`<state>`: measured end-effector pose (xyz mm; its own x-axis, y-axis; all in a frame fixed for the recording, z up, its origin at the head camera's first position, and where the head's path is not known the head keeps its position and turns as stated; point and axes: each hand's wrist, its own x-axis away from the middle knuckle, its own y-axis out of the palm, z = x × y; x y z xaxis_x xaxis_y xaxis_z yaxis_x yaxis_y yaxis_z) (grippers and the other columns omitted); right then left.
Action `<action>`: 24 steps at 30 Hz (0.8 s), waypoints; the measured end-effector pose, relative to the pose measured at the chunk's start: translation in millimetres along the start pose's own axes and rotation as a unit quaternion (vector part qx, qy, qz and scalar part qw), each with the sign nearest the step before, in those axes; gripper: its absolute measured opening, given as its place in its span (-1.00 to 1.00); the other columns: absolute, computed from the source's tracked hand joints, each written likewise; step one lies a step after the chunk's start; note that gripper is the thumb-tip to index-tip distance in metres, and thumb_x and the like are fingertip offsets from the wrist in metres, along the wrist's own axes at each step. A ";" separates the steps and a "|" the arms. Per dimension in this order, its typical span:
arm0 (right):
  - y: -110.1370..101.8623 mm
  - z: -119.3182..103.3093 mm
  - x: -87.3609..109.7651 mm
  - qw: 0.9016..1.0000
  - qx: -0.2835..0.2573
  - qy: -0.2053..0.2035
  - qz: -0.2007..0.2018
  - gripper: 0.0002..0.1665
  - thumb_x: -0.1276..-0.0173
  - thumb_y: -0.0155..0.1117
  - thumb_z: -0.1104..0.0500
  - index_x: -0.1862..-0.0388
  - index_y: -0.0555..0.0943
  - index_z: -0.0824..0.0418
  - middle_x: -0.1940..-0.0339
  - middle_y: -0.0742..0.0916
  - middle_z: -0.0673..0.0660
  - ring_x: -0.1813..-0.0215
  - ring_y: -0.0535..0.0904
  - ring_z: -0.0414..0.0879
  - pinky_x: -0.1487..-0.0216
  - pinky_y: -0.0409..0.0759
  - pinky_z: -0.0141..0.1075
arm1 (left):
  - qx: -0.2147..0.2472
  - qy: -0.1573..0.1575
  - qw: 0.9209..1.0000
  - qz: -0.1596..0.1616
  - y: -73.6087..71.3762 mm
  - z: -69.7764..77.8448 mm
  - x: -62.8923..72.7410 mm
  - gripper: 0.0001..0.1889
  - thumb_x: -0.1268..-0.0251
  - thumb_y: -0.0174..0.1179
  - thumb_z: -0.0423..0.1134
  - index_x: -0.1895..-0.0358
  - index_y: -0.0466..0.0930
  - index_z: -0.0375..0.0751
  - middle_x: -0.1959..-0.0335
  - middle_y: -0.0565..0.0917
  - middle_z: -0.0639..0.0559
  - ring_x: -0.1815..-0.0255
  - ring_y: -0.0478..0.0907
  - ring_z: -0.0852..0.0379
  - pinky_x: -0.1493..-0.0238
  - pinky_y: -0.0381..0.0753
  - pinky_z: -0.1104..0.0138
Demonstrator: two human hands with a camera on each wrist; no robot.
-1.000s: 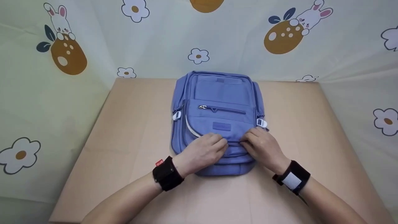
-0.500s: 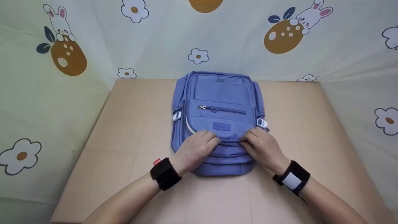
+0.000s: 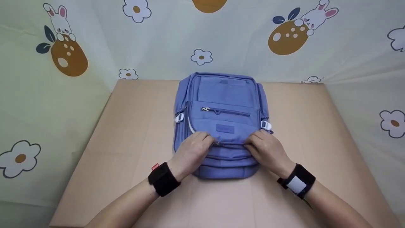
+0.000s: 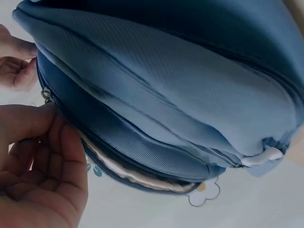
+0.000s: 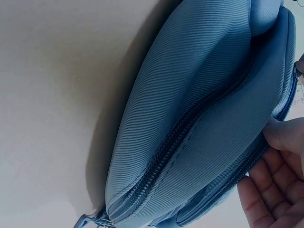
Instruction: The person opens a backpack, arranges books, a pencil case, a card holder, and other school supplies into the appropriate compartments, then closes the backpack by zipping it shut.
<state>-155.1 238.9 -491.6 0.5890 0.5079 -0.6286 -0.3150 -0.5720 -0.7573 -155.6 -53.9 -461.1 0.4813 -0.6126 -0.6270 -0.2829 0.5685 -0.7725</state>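
A blue backpack point(image 3: 226, 95) lies face up on the table. My left hand point(image 3: 193, 153) pinches the zipper pull on the curved front pocket. The metal slider point(image 4: 46, 94) shows beside its fingertips. Left of it, the pocket mouth gapes and shows a pale lining point(image 4: 142, 175). My right hand point(image 3: 269, 150) grips the pocket's zippered edge farther right, thumb on one side and fingers on the other, as the right wrist view shows. Between the hands the zipper line point(image 3: 231, 144) runs nearly straight. The fingertips partly hide both grips in the head view.
A brown table point(image 3: 139, 126) extends around the bag. Printed cloth point(image 3: 164, 38) hangs behind it and at both sides. A second zipper point(image 3: 226, 111) crosses the bag's front, and white strap buckles point(image 3: 266, 125) sit at its sides. Black bands point(image 3: 164, 179) wrap both wrists.
My left hand has slid left along the pocket zipper, leaving more of the zipper line visible between the hands. The right hand and the backpack have stayed in place.
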 end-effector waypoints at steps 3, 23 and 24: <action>-0.1 -0.3 -0.4 1.000 0.001 -0.001 0.000 -0.84 -0.22 0.49 0.33 0.27 0.66 0.20 0.29 0.68 0.02 0.22 0.59 -0.02 0.21 0.60 -0.14 | -0.003 -0.012 1.000 0.001 -6.7 -9.0 6.2 -0.93 -0.41 0.17 -0.47 0.23 0.63 -0.28 0.33 0.60 -0.01 0.32 0.57 0.05 0.27 0.61 0.26; -3.9 -13.1 -13.5 1.000 -0.004 0.000 0.001 -0.83 -0.22 0.49 0.30 0.23 0.68 0.18 0.29 0.67 0.00 0.21 0.56 -0.06 0.20 0.54 -0.18 | 0.010 -0.074 0.997 0.016 -13.8 -37.9 24.8 -0.87 -0.23 0.40 -0.46 0.22 0.65 -0.27 0.33 0.62 -0.05 0.35 0.59 0.00 0.33 0.62 0.18; -3.1 -16.7 -17.3 1.000 -0.009 -0.005 0.005 -0.83 -0.22 0.49 0.30 0.23 0.68 0.19 0.29 0.68 0.01 0.21 0.57 -0.05 0.19 0.54 -0.18 | 0.011 -0.075 0.997 0.017 -13.6 -38.0 25.1 -0.87 -0.24 0.40 -0.44 0.22 0.64 -0.26 0.33 0.61 -0.05 0.35 0.58 0.00 0.34 0.62 0.18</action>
<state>-151.9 221.2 -475.5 0.5788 0.5076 -0.6382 -0.3074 -0.5891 -0.7473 -171.1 -97.9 -470.1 0.5916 -0.5040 -0.6293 -0.2842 0.6001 -0.7477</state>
